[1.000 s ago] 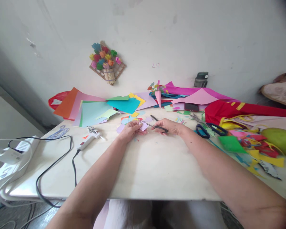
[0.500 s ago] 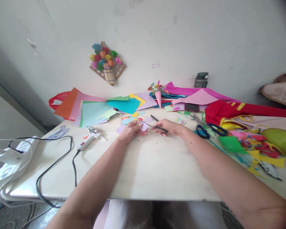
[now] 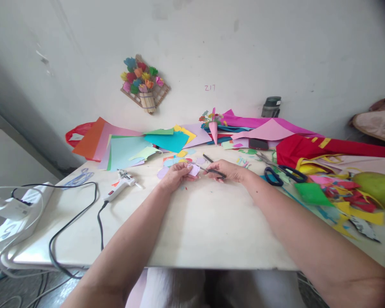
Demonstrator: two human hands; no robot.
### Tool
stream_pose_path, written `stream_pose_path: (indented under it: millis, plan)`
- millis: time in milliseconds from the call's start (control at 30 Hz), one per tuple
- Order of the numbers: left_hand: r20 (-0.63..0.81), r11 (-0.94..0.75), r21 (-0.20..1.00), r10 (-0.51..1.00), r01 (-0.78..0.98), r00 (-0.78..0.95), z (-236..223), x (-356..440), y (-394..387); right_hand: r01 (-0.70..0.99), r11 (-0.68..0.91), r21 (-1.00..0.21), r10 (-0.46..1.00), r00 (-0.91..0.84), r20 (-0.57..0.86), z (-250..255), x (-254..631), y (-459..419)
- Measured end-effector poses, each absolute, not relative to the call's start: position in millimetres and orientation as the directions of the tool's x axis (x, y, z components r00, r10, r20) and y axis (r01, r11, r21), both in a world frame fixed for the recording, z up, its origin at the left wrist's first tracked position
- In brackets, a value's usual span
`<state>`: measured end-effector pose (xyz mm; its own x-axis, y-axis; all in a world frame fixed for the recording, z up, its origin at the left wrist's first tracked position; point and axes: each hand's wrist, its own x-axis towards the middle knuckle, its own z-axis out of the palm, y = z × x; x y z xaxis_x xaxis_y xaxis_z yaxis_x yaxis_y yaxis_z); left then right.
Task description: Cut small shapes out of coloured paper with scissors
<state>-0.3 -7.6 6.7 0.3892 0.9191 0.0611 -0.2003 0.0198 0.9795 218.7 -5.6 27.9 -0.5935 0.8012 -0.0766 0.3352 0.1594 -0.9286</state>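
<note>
My left hand (image 3: 176, 176) pinches a small piece of lilac paper (image 3: 194, 170) between thumb and fingers above the middle of the table. From the right, my right hand (image 3: 226, 170) is closed on a pair of small scissors with dark handles (image 3: 217, 173). Their thin blades point left and lie against the paper's upper edge. Beyond the hands, coloured paper cut-outs (image 3: 170, 162) are scattered on the tabletop, and a dark stick-like item (image 3: 208, 158) lies just past the scissors. Tiny scraps lie by my left fingers.
To the left are a glue gun (image 3: 119, 191) with its cord and a power strip (image 3: 28, 214). Paper sheets (image 3: 128, 149) line the wall. At right lie larger scissors (image 3: 284, 172), colourful scraps (image 3: 349, 192), a green fruit (image 3: 377, 190) and red cloth (image 3: 308, 147).
The lilac paper has tilted slightly between my left fingers. Both hands and the scissors stay in nearly the same place.
</note>
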Motion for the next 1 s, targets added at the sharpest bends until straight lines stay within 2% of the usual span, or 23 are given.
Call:
stream_pose_path:
  millis: [1000]
  plan:
    - [0.05,0.049,0.972,0.912,-0.228,0.408,9.4,4.2,-11.3,0.259,0.107,-0.96,0.81,-0.583,-0.067,32.1,212.9,-11.4]
